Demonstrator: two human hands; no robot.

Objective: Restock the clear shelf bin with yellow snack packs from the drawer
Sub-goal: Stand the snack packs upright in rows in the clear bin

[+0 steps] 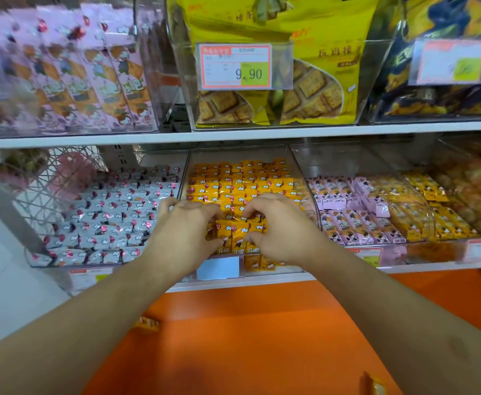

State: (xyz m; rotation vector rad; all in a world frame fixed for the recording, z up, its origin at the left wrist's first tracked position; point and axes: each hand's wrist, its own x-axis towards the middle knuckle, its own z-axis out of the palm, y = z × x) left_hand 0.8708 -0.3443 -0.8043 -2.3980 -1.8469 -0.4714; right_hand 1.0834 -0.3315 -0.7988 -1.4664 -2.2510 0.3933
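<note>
Both hands [186, 232] [276, 229] grip upright yellow snack packs [238, 236], long axes vertical.

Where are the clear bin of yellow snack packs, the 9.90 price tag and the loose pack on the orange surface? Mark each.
clear bin [305, 166], head view, bare right side wall.
9.90 price tag [235, 67], head view, middle of the card.
loose pack [147, 324], head view, centre of the wrapper.
</note>
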